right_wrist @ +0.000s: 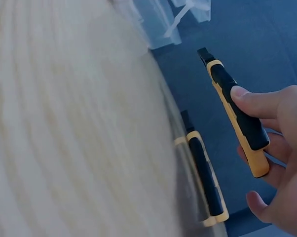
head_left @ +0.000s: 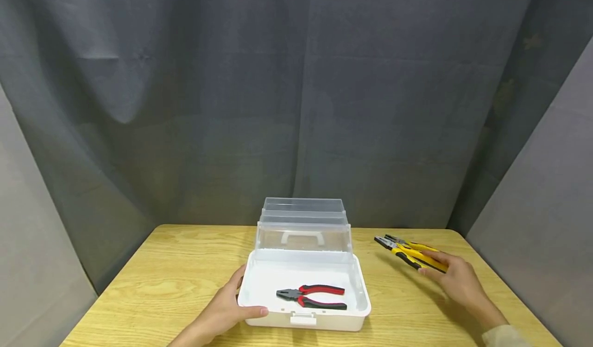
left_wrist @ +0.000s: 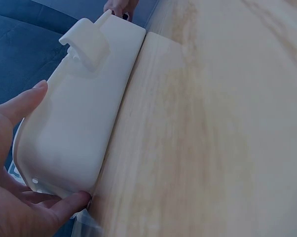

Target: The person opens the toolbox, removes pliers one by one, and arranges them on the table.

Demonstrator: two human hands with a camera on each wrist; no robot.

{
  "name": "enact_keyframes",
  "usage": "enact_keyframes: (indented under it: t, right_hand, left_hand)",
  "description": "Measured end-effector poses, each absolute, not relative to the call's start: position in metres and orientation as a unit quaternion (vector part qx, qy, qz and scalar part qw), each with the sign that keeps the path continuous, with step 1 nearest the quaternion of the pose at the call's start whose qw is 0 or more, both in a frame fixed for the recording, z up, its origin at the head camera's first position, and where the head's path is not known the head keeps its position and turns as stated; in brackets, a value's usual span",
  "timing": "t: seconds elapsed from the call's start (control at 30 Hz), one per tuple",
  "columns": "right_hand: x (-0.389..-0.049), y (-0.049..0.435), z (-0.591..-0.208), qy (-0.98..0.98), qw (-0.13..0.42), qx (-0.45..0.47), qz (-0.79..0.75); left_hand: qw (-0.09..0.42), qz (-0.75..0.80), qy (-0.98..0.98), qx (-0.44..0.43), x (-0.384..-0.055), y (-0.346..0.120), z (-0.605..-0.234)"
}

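A white plastic toolbox point(head_left: 303, 320) stands with its clear lid point(head_left: 303, 238) raised at the back. Inside it lies a pair of red and black pliers point(head_left: 319, 289), jaws to the left. My left hand point(head_left: 222, 306) grips the box's front left corner, thumb on the front wall point(left_wrist: 84, 113) and fingers round the side. At the right, my right hand point(head_left: 463, 282) holds yellow and black pliers point(right_wrist: 237, 108) by the handles, above the table. A second yellow and black pair point(right_wrist: 205, 177) lies on the table just behind, partly hidden in the head view.
The wooden table point(head_left: 185, 264) extends on both sides of the box. A grey curtain point(head_left: 231, 105) hangs behind the table, with pale panels point(head_left: 546, 197) at the sides. A white latch point(head_left: 303, 318) sticks out from the box's front.
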State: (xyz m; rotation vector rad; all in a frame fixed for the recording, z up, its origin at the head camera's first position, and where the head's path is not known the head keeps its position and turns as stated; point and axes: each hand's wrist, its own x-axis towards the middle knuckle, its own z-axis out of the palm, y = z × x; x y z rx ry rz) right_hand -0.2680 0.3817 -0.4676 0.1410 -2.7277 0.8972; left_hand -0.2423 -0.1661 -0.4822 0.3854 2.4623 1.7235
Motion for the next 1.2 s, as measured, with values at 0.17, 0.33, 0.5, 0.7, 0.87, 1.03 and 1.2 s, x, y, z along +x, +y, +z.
enact_keyframes:
  t: [0.17,0.33,0.5,0.7,0.87,1.03,1.2]
  right_hand:
    - [-0.270,0.388,-0.478,-0.946,0.100,0.018,0.308]
    - [-0.274,0.391,-0.483,-0.955,0.091,0.001,0.284]
    - [-0.278,0.391,-0.486,-0.958,0.082,-0.002,0.273]
    - [-0.280,0.389,-0.485,-0.962,0.043,0.022,0.270]
    - [-0.281,0.390,-0.485,-0.963,0.024,0.026,0.269]
    - [-0.282,0.394,-0.490,-0.962,0.017,0.023,0.273]
    - [-0.283,0.396,-0.491,-0.961,0.019,0.026,0.273]
  left_hand:
    - [0.057,0.569,0.809,0.135,-0.242,-0.165,-0.483]
    - [0.052,0.571,0.808,0.133,-0.241,-0.163,-0.482]
    - [0.051,0.572,0.807,0.134,-0.239,-0.164,-0.481]
    - [0.054,0.583,0.798,0.142,-0.239,-0.164,-0.480]
    - [0.051,0.578,0.802,0.142,-0.240,-0.165,-0.481]
    - [0.055,0.577,0.802,0.142,-0.241,-0.166,-0.482]
    - [0.053,0.573,0.806,0.138,-0.242,-0.166,-0.482]
